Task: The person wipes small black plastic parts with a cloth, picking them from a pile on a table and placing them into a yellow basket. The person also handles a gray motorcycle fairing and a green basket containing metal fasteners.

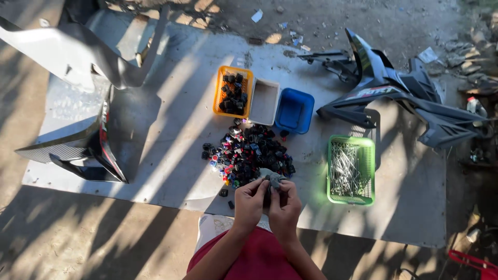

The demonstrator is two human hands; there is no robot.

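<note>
Item: small grey part point(273, 179), lumpy and dull, held at the near edge of the pile of small black and coloured parts point(248, 153). Left hand point(250, 201) and right hand point(284, 207) both pinch it with fingertips. Step, judged: inspecting or separating it; firm twisting grip needed. Orange basket point(233, 92) far, green basket point(351, 168) right

Hard outdoor sun, coming from the upper right; long shadow bands run diagonally across the worktop point(171, 150) and the ground. Bright patches on the sheet near blown out. Green basket point(351, 170) glows, casting a green tint at its rim. Hands and lower part sit in shade, dim but readable. Focus sharp in the centre; slight wide-angle bend at the edges.
</note>
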